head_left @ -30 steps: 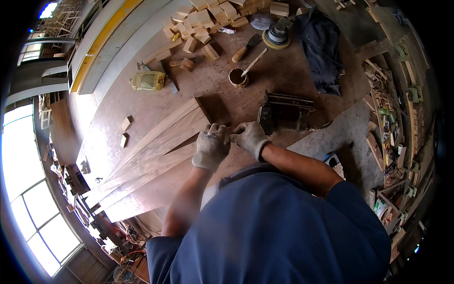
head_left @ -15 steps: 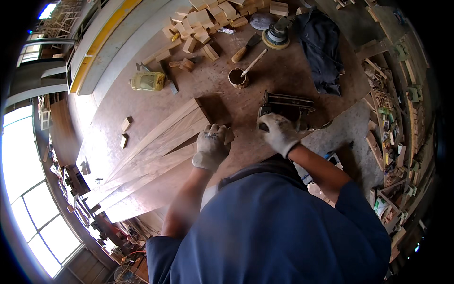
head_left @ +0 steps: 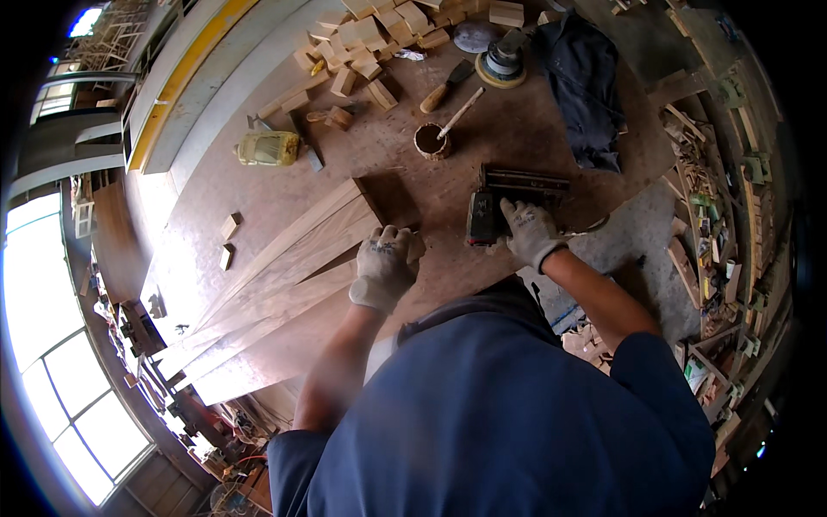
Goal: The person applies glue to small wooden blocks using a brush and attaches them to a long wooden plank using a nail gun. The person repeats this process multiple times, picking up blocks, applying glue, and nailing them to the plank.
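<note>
Wooden boards (head_left: 284,258) lie in a long fan across the brown workbench (head_left: 534,129), running from the near left toward the middle. The left hand (head_left: 383,267), in a grey glove, rests curled over the boards' right ends; whether it grips them I cannot tell. The right hand (head_left: 530,231), gloved too, lies with fingers closed over a dark power tool (head_left: 508,202) just right of the boards. Farther off stand a small glue pot (head_left: 430,140) with a brush, scattered wood blocks (head_left: 379,39) and a round sander (head_left: 502,62).

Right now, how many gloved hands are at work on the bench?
2: the left hand rests on the long wooden boards; the right hand lies on the dark power tool. None seem hidden.
</note>
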The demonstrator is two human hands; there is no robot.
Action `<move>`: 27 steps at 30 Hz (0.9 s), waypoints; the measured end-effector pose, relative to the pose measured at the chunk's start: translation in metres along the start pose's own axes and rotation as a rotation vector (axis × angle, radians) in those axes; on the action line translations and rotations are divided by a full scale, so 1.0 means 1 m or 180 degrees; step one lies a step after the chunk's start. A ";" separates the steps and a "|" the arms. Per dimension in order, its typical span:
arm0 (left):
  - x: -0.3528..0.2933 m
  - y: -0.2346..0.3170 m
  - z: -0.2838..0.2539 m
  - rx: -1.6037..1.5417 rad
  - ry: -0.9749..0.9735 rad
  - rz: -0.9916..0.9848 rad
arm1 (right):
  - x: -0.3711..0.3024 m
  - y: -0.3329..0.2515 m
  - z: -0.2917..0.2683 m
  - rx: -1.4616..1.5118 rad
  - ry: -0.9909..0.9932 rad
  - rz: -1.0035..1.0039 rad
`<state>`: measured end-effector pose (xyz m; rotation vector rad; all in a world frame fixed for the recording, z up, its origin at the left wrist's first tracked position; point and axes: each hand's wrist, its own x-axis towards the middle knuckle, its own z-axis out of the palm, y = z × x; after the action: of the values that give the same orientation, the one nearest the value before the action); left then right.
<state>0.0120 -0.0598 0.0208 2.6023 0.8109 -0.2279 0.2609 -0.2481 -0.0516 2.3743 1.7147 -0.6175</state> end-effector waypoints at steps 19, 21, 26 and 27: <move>0.000 -0.001 0.001 -0.0024 0.0027 0.0002 | -0.003 -0.017 -0.078 0.2016 0.0451 -0.1268; -0.001 0.000 -0.001 -0.0023 -0.0027 -0.0040 | 0.000 -0.019 -0.074 0.2035 0.0403 -0.1260; -0.001 0.001 -0.002 -0.0022 -0.0104 -0.0056 | 0.001 -0.020 -0.071 0.1828 0.0344 -0.1335; 0.000 0.001 -0.003 -0.0020 -0.0165 -0.0082 | 0.000 -0.021 -0.073 0.1847 0.0355 -0.1340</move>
<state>0.0128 -0.0593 0.0239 2.5701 0.8262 -0.2983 0.2594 -0.2152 0.0166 2.4217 2.3784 -1.2088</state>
